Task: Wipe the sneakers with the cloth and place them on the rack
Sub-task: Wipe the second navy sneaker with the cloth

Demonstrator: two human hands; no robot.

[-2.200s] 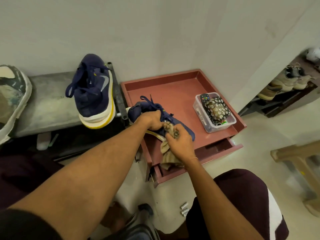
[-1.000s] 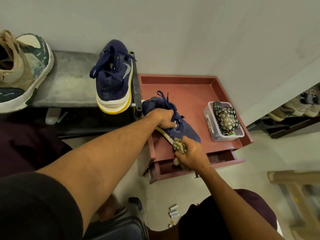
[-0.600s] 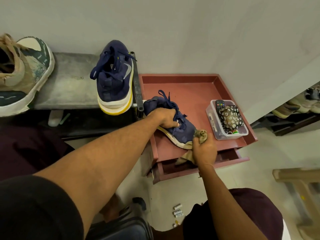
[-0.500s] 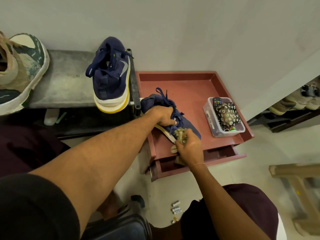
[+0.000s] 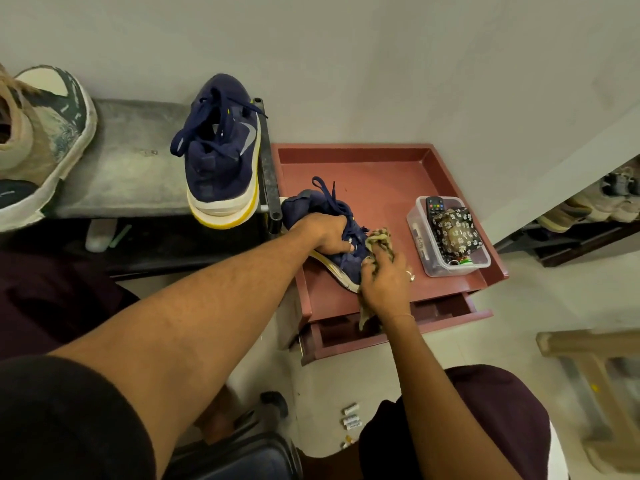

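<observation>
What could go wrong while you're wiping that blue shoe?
The other sneaker sticks out over the edge of the rack, near the left hand; a bump might knock it off. The right hand presses the cloth on the held sneaker close to the box, so a wide swipe could shove the box.

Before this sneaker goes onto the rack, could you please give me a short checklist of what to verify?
1. Left hand grips the held sneaker: ok.
2. Cloth held by the right hand, against the sneaker's toe: ok.
3. Bare room on the rack shelf between the placed sneaker and the camouflage sneaker: ok.
4. Placed sneaker fully seated: not ok, its heel overhangs the front edge.
5. Held sneaker wiped all round: cannot tell.
</observation>
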